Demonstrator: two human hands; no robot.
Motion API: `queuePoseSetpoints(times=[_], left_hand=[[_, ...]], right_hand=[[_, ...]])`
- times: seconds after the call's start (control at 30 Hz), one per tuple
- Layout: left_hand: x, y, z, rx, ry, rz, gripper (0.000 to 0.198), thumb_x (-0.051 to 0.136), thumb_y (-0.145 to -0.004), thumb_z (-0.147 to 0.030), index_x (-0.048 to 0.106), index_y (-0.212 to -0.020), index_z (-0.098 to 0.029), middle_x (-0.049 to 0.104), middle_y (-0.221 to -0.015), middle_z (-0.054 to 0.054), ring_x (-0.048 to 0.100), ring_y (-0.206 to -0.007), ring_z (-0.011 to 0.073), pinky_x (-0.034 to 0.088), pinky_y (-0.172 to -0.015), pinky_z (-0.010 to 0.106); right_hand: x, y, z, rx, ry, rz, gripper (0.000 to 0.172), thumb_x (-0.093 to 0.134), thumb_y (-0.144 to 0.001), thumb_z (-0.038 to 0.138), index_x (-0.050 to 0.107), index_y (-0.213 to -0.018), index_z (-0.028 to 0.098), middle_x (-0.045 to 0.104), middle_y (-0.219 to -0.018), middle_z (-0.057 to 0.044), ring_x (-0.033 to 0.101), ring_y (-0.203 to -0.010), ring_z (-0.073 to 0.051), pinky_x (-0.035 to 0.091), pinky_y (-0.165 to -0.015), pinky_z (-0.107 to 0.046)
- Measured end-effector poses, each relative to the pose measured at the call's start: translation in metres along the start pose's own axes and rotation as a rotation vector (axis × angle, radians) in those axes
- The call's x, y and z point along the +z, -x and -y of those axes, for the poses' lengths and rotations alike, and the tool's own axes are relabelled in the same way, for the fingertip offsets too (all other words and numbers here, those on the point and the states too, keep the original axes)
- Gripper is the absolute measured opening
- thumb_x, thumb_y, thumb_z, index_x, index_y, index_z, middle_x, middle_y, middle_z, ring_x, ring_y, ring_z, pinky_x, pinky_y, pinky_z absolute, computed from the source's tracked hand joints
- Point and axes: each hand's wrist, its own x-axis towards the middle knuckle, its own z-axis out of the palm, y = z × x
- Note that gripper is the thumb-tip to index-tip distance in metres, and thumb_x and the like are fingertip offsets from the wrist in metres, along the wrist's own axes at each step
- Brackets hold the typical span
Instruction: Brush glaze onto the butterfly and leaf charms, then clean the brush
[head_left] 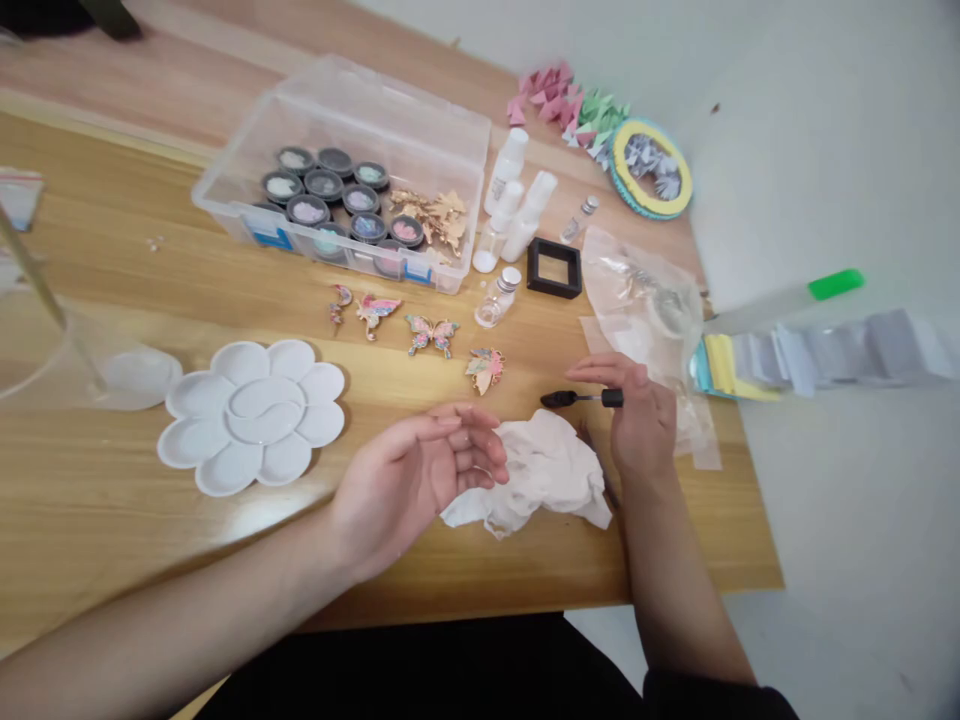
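Note:
My right hand [641,420] pinches a small black brush applicator [581,398], held level with its tip pointing left above the wooden table [112,500]. My left hand [427,470] hovers palm up with fingers loosely curled and apart, holding nothing, just left of a crumpled white tissue [544,475]. Several coloured metal charms lie in a row beyond the hands: a butterfly [432,334], a bird [377,310], a leaf-like one [485,367].
A white flower-shaped palette [251,415] lies at the left. A clear plastic box [352,175] holds several black-lidded jars and gold charms. Small bottles [510,215], a black square frame [554,268], a clear plastic bag [641,295] and folded paper shapes [592,115] sit toward the right edge.

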Motion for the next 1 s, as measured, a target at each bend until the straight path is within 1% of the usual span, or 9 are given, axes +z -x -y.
queuePoseSetpoints(times=[0.23, 0.53, 0.83, 0.9, 1.0], left_hand=[[0.0011, 0.0005, -0.0010, -0.013, -0.008, -0.030, 0.022, 0.066, -0.073, -0.031, 0.070, -0.085, -0.012, 0.067, -0.080, 0.008, 0.063, -0.077, 0.0191, 0.048, -0.077, 0.030], [-0.0012, 0.0002, 0.0001, -0.006, 0.003, -0.009, 0.022, 0.063, -0.076, -0.030, 0.069, -0.087, -0.012, 0.066, -0.082, 0.008, 0.062, -0.078, 0.0191, 0.048, -0.078, 0.031], [-0.0013, -0.0001, 0.0007, -0.008, 0.012, -0.020, 0.023, 0.066, -0.074, -0.030, 0.069, -0.086, -0.011, 0.066, -0.080, 0.008, 0.062, -0.076, 0.0184, 0.049, -0.075, 0.030], [-0.0009, -0.0001, 0.0002, -0.006, 0.014, -0.013, 0.023, 0.066, -0.074, -0.030, 0.069, -0.086, -0.011, 0.066, -0.080, 0.008, 0.062, -0.076, 0.0183, 0.049, -0.075, 0.030], [-0.0001, -0.0009, -0.0020, -0.012, 0.013, -0.030, 0.023, 0.067, -0.072, -0.030, 0.070, -0.086, -0.011, 0.066, -0.079, 0.008, 0.062, -0.076, 0.0181, 0.050, -0.075, 0.030]], right_hand=[[0.0004, 0.0002, -0.0041, -0.003, 0.021, 0.006, 0.050, 0.039, -0.099, 0.051, 0.079, -0.080, 0.028, 0.073, -0.087, -0.003, 0.065, -0.090, -0.018, 0.048, -0.083, -0.036], [-0.0010, -0.0003, -0.0020, 0.010, 0.072, 0.029, 0.048, 0.040, -0.099, 0.050, 0.078, -0.080, 0.027, 0.073, -0.087, -0.003, 0.066, -0.090, -0.018, 0.050, -0.082, -0.036], [0.0000, -0.0005, -0.0007, 0.012, 0.062, 0.067, 0.044, 0.045, -0.097, 0.051, 0.079, -0.081, 0.028, 0.074, -0.085, -0.002, 0.066, -0.087, -0.018, 0.051, -0.080, -0.035], [-0.0003, 0.0001, 0.0001, 0.007, 0.045, 0.045, 0.044, 0.046, -0.096, 0.052, 0.079, -0.081, 0.028, 0.074, -0.084, -0.003, 0.066, -0.088, -0.019, 0.051, -0.080, -0.036], [-0.0017, 0.0008, 0.0031, 0.002, -0.002, -0.040, 0.049, 0.041, -0.097, 0.054, 0.078, -0.080, 0.027, 0.074, -0.085, -0.005, 0.066, -0.088, -0.021, 0.050, -0.079, -0.039]])
